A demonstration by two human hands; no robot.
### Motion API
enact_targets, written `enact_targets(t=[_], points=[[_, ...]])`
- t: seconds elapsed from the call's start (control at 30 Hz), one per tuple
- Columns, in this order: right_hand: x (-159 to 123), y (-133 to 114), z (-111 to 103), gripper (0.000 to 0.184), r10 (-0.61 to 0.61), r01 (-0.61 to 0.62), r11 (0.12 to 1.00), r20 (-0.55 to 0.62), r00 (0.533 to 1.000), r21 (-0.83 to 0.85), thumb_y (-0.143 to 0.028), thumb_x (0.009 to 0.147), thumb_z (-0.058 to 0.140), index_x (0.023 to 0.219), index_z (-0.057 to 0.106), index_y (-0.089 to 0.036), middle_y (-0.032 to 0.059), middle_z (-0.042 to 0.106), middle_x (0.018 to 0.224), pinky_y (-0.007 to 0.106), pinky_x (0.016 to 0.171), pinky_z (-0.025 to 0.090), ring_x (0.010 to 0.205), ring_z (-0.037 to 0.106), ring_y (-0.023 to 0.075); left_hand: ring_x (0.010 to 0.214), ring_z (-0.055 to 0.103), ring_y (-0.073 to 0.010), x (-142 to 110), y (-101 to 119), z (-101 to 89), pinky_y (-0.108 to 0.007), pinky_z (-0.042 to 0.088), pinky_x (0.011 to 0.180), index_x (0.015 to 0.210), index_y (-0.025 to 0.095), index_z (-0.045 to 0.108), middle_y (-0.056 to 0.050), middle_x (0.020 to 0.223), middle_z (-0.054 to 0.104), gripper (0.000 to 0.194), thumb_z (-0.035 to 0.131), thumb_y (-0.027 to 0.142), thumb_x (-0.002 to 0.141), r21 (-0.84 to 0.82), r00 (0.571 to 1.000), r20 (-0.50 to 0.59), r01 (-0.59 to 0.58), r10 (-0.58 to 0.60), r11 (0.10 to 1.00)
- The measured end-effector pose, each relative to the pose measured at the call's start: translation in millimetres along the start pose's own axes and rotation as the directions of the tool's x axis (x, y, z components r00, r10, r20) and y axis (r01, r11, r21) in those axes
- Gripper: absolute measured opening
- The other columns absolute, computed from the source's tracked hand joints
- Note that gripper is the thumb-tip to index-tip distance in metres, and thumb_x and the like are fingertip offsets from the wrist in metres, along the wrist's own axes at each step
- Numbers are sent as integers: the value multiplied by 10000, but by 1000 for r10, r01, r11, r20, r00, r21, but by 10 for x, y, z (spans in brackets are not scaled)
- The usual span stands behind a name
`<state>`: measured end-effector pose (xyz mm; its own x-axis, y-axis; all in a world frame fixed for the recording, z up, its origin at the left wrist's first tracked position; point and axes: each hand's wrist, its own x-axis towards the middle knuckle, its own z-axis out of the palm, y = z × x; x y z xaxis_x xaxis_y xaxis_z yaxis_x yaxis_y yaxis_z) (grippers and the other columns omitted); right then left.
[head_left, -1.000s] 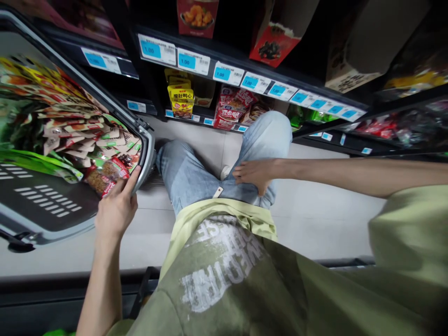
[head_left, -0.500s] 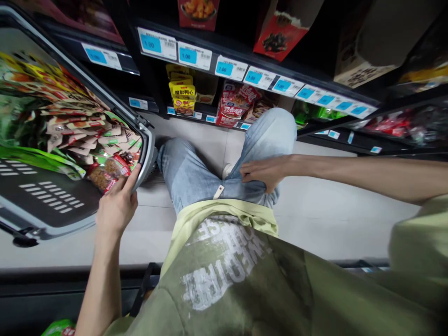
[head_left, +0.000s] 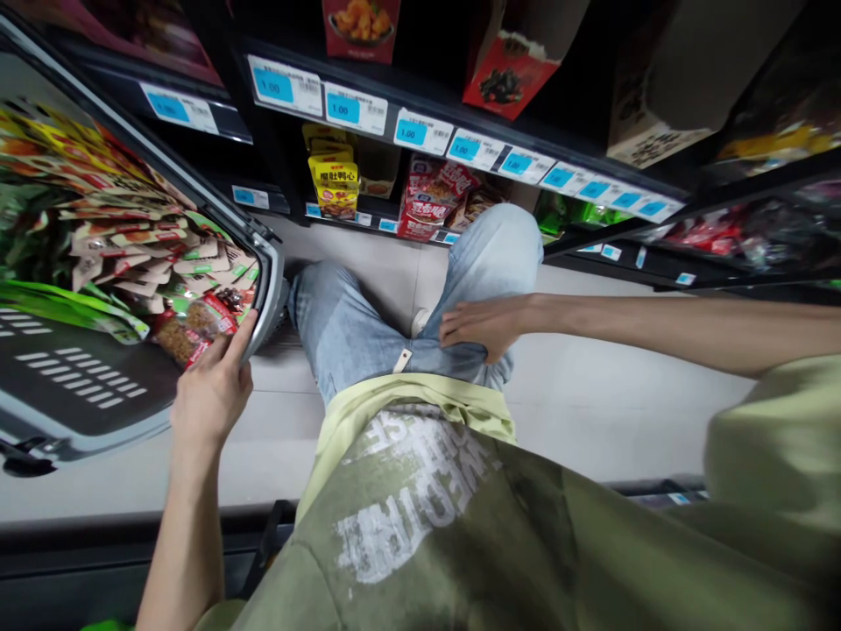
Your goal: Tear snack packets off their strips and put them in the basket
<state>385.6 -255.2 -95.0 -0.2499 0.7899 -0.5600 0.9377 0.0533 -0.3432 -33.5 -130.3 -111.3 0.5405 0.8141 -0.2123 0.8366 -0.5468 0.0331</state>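
Observation:
At the left, my left hand (head_left: 214,381) is closed over the near corner of the rim of a grey shopping basket (head_left: 272,276), its index finger lying along the edge. Many beige snack packets (head_left: 154,241) fill the basket, with yellow packets (head_left: 85,153) at the far side. Two clear-and-red snack packets (head_left: 190,333) lie inside just by my fingers, and a green packet (head_left: 72,307) is further left. My right hand (head_left: 483,326) rests on my jeans (head_left: 496,250) at the upper thigh, fingers stretched out and holding nothing.
A dark shelf (head_left: 420,101) with blue price tags (head_left: 420,131) runs across in front. Below it stand yellow packets (head_left: 334,180) and red-pink packets (head_left: 430,202). An open red carton (head_left: 509,74) sits above. Behind me is another shelf edge (head_left: 98,535).
The view has shifted slightly, so most things sit a little further left. My right hand's fingers look straighter on the jeans. My left hand stays on the basket rim.

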Motion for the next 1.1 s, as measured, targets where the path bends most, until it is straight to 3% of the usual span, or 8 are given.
enact_targets(t=[0.07, 0.13, 0.3, 0.6, 0.8, 0.9, 0.97, 1.1], points=[[3, -59, -1, 38, -291, 261, 956, 295, 910, 138, -14, 727, 582, 739, 558, 11, 17, 677, 1098, 169, 1000, 299, 1115, 515, 55, 727, 509, -159, -7, 9, -15, -238, 367, 623, 1515, 330, 233, -23, 994, 610, 715, 498, 256, 855, 5, 1000, -9, -7, 7, 1000], [4, -80, 2, 277, -377, 334, 926, 385, 842, 176, -76, 631, 718, 845, 571, 22, 56, 621, 1211, 224, 1041, 269, 1184, 462, 121, 735, 516, -160, -19, 18, -34, -234, 357, 614, 1516, 323, 229, -26, 1005, 612, 702, 484, 252, 866, 7, 1000, -16, -16, 16, 1000], [-9, -84, -38, 394, -365, 316, 929, 340, 867, 192, -61, 582, 756, 932, 588, 4, 41, 614, 1159, 175, 947, 314, 1075, 483, 108, 745, 529, -162, -47, 24, -61, -230, 356, 603, 1524, 312, 198, -23, 1012, 616, 701, 461, 237, 879, 21, 1000, -11, -27, 27, 999], [-38, -148, -95, 662, -403, 427, 904, 385, 830, 27, -173, 539, 868, 1121, 580, -46, 42, 579, 1072, 256, 874, 302, 964, 443, 160, 776, 552, -190, -46, 32, -27, -273, 453, 642, 1523, 299, 213, -27, 1028, 608, 679, 439, 238, 886, 15, 999, -11, -31, 31, 999], [6, -127, -94, 758, -468, 506, 862, 322, 823, -39, -226, 480, 900, 1152, 588, -64, 54, 600, 1068, 282, 862, 342, 967, 469, 181, 1208, 474, -294, -82, 72, -105, -416, 474, 920, 1492, 240, 327, -110, 1313, 531, 621, 494, 317, 899, -129, 988, -144, -78, 59, 989], [-75, -194, -139, 676, -496, 525, 850, 257, 830, -54, -301, 650, 813, 1217, 558, -35, 89, 570, 1195, 356, 1011, 302, 1136, 446, 207, 1361, 327, -332, -177, 349, -139, -498, 338, 1091, 1405, 180, 457, -151, 1452, 400, 568, 573, 303, 863, -282, 946, -306, -198, 107, 939], [-229, -296, -101, 571, -502, 515, 854, 144, 853, -73, -340, 802, 701, 1275, 540, -62, 115, 507, 1326, 403, 1086, 249, 1263, 384, 236, 1300, 415, -274, -242, 721, -124, -466, 342, 1103, 1325, 185, 517, -131, 1363, 489, 442, 542, 259, 891, -420, 926, -338, -306, 165, 854], [-680, -556, 324, 411, -352, 338, 935, -166, 921, -104, -331, 915, 611, 1262, 584, -112, 154, 505, 1365, 474, 1063, 364, 1286, 407, 304, 1169, 521, -195, -231, 1609, -10, -354, 436, 1015, 1252, 186, 554, -92, 1255, 580, 336, 357, 268, 991, -624, 859, -94, -444, 503, 643]])
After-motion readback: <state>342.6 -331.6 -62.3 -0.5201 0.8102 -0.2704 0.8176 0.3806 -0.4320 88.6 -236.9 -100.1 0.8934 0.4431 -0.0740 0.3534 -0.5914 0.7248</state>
